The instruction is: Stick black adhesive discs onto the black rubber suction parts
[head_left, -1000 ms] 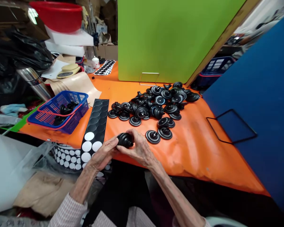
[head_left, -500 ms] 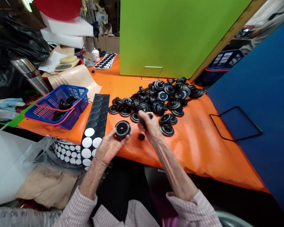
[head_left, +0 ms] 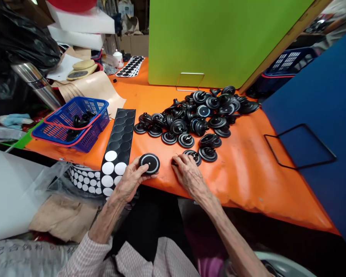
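My left hand [head_left: 132, 177] holds a round black disc [head_left: 151, 161] with a grey ring, its thumb on the face near the centre. My right hand [head_left: 187, 171] rests low over the orange table, fingers closed around a small black piece [head_left: 174, 161] mostly hidden by the fingertips. Just behind it lies a black disc part [head_left: 193, 156]. A pile of black disc parts with short stems [head_left: 178, 126] spreads behind both hands. Left of my left hand runs a black strip of round stickers [head_left: 120, 134], with bare white circles at its near end.
On the left stands a blue basket [head_left: 102, 115] with black parts inside, beside a steel flask [head_left: 36, 84] and brown paper. A green panel [head_left: 219, 42] rises behind the pile, and a blue panel [head_left: 311, 111] with a wire handle borders the right.
My right hand has come down to the table, closing on the small black piece. A disc part now lies behind it. My left thumb has moved onto the held disc's face.
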`<state>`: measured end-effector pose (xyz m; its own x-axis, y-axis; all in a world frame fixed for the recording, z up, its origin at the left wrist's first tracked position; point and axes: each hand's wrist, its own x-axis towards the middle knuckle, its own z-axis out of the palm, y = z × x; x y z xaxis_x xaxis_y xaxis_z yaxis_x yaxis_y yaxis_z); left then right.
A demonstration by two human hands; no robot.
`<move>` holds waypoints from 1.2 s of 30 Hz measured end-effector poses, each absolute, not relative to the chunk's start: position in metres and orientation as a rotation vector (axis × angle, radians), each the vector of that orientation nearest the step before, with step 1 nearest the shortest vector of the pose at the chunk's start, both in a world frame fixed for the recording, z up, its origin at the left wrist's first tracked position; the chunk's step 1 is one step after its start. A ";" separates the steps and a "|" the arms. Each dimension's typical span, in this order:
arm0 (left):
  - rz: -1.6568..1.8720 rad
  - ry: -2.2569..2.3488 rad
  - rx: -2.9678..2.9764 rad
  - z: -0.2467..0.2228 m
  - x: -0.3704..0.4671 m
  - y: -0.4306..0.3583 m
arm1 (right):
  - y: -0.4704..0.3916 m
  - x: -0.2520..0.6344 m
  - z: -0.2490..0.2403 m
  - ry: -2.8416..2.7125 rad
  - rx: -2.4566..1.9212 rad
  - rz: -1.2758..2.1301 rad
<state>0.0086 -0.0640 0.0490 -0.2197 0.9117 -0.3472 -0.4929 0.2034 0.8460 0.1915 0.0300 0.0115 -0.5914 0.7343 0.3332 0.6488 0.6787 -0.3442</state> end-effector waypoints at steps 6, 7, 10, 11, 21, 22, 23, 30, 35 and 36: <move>1.372 1.175 0.540 0.053 0.014 -0.071 | -0.004 0.182 0.031 -2.066 -1.012 0.650; 1.352 1.164 0.559 0.053 0.014 -0.072 | -0.010 0.181 0.035 -2.017 -1.000 0.714; 1.335 1.212 0.683 0.051 0.013 -0.070 | -0.024 0.177 0.040 -1.862 -1.066 0.858; 1.360 1.284 0.784 0.049 0.013 -0.068 | -0.027 0.178 0.039 -1.809 -1.121 0.885; 1.045 2.125 1.677 0.024 0.018 -0.058 | -0.034 0.190 0.020 -1.781 -1.215 0.920; 0.986 2.202 1.675 0.023 0.017 -0.058 | -0.035 0.190 0.020 -1.790 -1.202 0.917; 0.918 2.248 1.682 0.023 0.016 -0.057 | -0.035 0.188 0.019 -1.786 -1.196 0.919; 1.132 1.826 1.460 0.035 0.024 -0.055 | -0.039 0.171 0.013 -1.685 -1.154 1.081; 1.271 1.321 0.876 0.041 0.029 -0.055 | -0.046 0.175 0.018 -1.587 -1.152 1.049; 1.273 1.273 0.821 0.042 0.029 -0.056 | -0.046 0.176 0.020 -1.592 -1.157 1.014</move>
